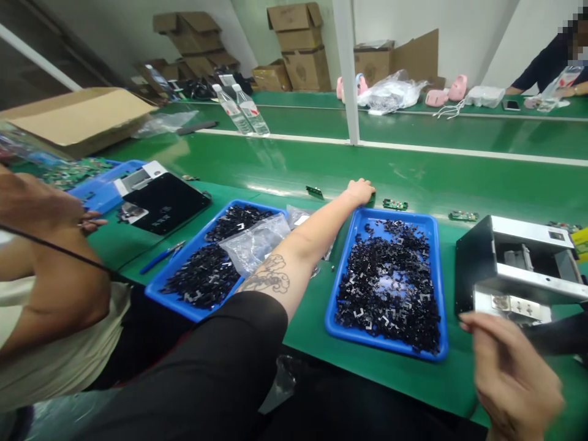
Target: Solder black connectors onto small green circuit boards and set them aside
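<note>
My left hand (361,192) reaches far forward to the row of boards, its fingers bent down over a small green circuit board, of which only an edge shows beside the fingers. More green circuit boards lie along this line, one (395,204) just right of the hand and another (463,215) farther right. My right hand (517,373) is raised at the lower right, thumb and forefinger pinched together; what is between them, if anything, cannot be made out. Just beyond it stands a black and silver machine (478,263). A blue tray (329,324) of small black parts (390,282) sits between my hands.
Left of my arm is a second blue tray (154,293) with black parts and a plastic bag (257,242). A co-worker's hand (41,199) is near another machine (165,199) and blue-handled pliers (160,257). Water bottles (250,110) and a metal post (346,73) stand beyond.
</note>
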`<state>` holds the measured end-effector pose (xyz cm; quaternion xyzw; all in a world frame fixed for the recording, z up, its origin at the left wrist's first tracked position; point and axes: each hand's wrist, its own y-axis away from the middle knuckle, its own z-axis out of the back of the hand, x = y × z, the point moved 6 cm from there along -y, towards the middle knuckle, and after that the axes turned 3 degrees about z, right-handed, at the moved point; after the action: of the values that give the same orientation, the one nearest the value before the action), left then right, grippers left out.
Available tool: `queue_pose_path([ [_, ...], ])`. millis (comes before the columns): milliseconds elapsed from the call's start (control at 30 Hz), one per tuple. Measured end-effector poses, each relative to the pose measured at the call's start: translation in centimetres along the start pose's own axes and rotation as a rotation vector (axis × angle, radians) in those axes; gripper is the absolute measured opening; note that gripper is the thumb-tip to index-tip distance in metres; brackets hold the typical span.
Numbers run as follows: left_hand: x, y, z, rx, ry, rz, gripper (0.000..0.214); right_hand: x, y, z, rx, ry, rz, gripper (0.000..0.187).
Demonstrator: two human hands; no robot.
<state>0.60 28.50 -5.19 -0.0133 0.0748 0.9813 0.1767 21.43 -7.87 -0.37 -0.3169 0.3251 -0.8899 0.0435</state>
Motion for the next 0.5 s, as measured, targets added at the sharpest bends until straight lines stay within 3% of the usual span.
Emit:
queue_pose_path([
  [100, 1.2, 0.4, 0.1, -0.01, 0.043, 0.048, 0.035, 1.5, -1.6, -4.6, 0.264, 0.09, 0.213, 0.019],
  [233, 2.6, 1.3, 0.6, -0.069, 0.204, 0.122, 0.033, 0.0, -3.3, -9.6, 0.384, 0.242, 0.203, 0.026],
  [367, 2.7, 3.1, 1.1, -0.188, 0.467, 0.212, 0.016, -1.0, -3.3, -12.1, 0.456, 0.348, 0.175, 0.02],
  [500, -0.2, 6.1, 0.6, -0.207, 0.81, 0.188, 0.013, -1.1, -3.0, -13.0, 0.488, 0.368, 0.152, 0.017],
])
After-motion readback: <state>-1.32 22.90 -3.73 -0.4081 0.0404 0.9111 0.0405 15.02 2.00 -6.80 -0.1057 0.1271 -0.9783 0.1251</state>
